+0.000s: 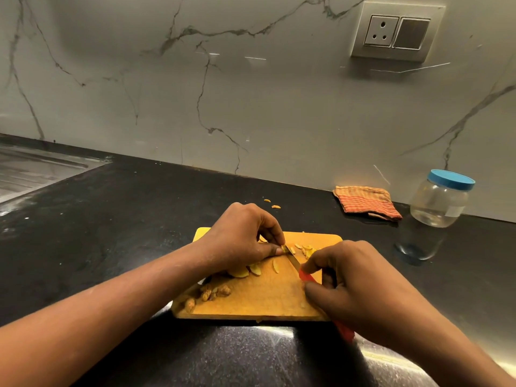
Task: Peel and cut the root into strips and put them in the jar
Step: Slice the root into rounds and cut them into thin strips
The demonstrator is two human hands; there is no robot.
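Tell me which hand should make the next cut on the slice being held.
Right, probably. The right hand grips the red-handled knife, whose blade reaches toward the root slice that the left hand pinches on the cutting board; the left is busy steadying.

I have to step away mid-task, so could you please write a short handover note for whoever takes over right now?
Left hand: pinches a root piece on the cutting board.
Right hand: grips the knife, blade tip at that piece.
Done: peelings lie at the board's near left; some strips lie beyond the blade.
Left: slices by the left hand are uncut. The jar stands far right, its lid on, and looks empty. Open it and fill it.
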